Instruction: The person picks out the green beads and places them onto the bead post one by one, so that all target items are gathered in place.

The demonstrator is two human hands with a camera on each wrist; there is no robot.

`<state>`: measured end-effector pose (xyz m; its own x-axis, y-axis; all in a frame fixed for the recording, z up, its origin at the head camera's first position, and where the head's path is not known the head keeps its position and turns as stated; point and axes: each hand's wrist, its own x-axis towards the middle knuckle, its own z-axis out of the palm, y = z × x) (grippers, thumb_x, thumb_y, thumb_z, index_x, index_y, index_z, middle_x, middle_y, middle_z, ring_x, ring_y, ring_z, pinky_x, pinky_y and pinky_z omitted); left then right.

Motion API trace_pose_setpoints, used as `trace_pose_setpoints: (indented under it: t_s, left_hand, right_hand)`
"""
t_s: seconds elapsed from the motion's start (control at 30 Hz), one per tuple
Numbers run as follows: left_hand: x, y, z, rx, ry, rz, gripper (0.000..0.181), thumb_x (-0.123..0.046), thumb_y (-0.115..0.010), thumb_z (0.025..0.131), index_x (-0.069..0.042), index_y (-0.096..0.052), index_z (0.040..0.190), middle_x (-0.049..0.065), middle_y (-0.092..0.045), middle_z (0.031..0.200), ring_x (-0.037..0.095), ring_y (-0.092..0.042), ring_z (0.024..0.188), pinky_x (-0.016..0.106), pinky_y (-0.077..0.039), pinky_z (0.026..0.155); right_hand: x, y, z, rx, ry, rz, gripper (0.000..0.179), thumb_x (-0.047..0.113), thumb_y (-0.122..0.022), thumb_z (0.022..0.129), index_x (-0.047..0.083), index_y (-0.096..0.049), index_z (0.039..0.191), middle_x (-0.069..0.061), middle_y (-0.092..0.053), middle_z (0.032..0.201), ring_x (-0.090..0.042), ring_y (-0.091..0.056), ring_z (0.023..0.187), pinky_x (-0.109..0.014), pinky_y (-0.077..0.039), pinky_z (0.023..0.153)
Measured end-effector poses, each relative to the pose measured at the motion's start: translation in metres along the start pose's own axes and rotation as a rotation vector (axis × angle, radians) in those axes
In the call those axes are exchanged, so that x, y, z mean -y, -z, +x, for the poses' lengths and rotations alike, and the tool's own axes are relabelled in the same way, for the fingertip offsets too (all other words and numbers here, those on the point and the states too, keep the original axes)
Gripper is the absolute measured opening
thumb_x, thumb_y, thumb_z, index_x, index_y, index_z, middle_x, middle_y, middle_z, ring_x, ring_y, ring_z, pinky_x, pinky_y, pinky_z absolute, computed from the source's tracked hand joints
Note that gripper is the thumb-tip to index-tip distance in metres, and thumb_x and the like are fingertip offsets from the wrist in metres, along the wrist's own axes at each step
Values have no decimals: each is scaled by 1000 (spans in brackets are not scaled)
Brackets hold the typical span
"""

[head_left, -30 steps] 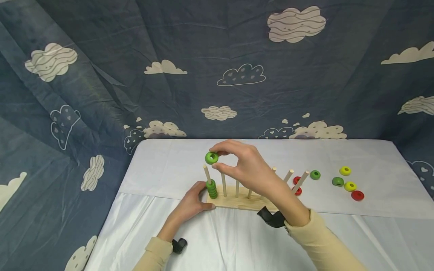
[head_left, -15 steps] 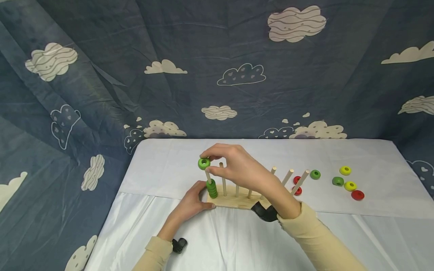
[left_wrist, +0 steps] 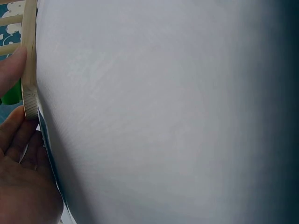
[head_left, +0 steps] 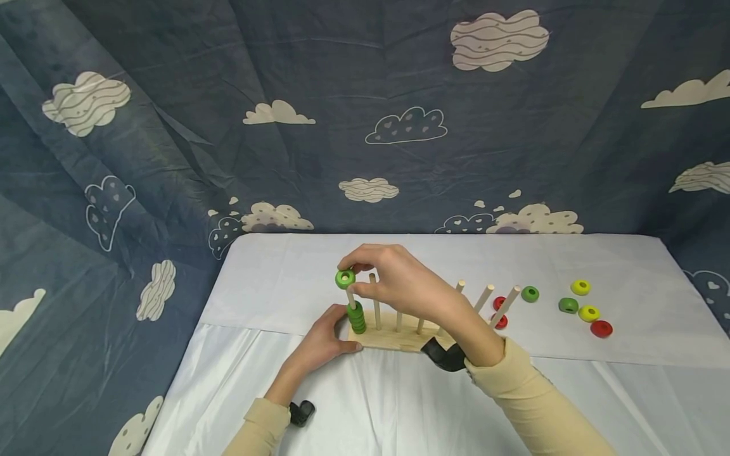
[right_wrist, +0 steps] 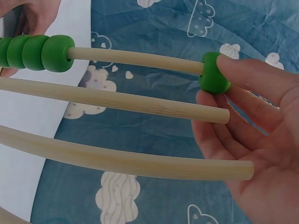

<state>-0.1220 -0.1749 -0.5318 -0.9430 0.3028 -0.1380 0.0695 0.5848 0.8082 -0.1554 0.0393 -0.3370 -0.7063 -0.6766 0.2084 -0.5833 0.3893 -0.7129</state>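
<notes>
A wooden peg stand (head_left: 393, 339) with a row of upright pegs rests on the white cloth. Several green beads (head_left: 357, 318) are stacked low on its leftmost peg. At the top of that peg, my right hand (head_left: 399, 282) pinches another green bead (right_wrist: 215, 73) between thumb and fingers. The peg's tip sits in this bead's hole, and bare peg shows between it and the stack. My left hand (head_left: 322, 339) grips the left end of the stand, with the thumb at the front and fingers round the end, as the left wrist view shows (left_wrist: 25, 163).
Right of the stand lie loose beads: green ones (head_left: 530, 294), yellow ones (head_left: 589, 313) and red ones (head_left: 601, 329). Two red beads lie partly behind the rightmost pegs (head_left: 505, 306). A dark cloud-patterned cloth (head_left: 319, 158) hangs behind the table.
My right hand has moved left and slightly down, bringing the green bead from above the pegs onto the tip of the leftmost one. The left hand has stayed in place.
</notes>
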Motion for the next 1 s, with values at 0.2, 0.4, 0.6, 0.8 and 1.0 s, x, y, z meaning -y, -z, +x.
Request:
trace_pose_setpoints:
  t_s: [0.2,0.4,0.6,0.8,1.0]
  left_hand:
    - [0,0,-1,0,10,-8,65,-24,-85,76,-20,-55,134,-7,-52,132,15,-41,134,43,-28,115]
    - [-1,0,-1,-1,3,0,64,-23,-84,76,-20,-55,134,-7,-52,131,15,-41,133,43,-28,114]
    - [-3,1,-1,-5,2,0,66,-22,-84,76,-18,-54,135,-6,-52,132,16,-41,134,42,-28,114]
    - [-3,0,0,-14,-18,1,67,-21,-85,76,-14,-55,135,-2,-53,131,20,-43,133,44,-30,114]
    - [-2,0,-1,-16,-5,9,68,-21,-85,76,-17,-54,136,-5,-53,130,16,-43,132,42,-29,114]
  right_hand:
    - [0,-1,2,38,-36,-9,30,6,-76,86,11,-70,115,7,-67,105,-8,-62,100,-33,-52,90]
    - [1,-1,2,62,-58,-18,31,6,-76,86,11,-69,115,8,-67,104,-11,-63,100,-31,-51,90]
    - [1,1,1,55,-79,-37,32,9,-75,87,13,-69,119,6,-67,111,-11,-61,103,-33,-51,91]
    - [3,7,-4,-38,-23,-24,32,9,-74,88,16,-68,120,10,-65,115,-8,-59,106,-31,-50,91]
    - [6,11,-13,-100,50,-11,35,8,-74,88,16,-67,121,11,-65,116,-8,-60,105,-31,-50,91]
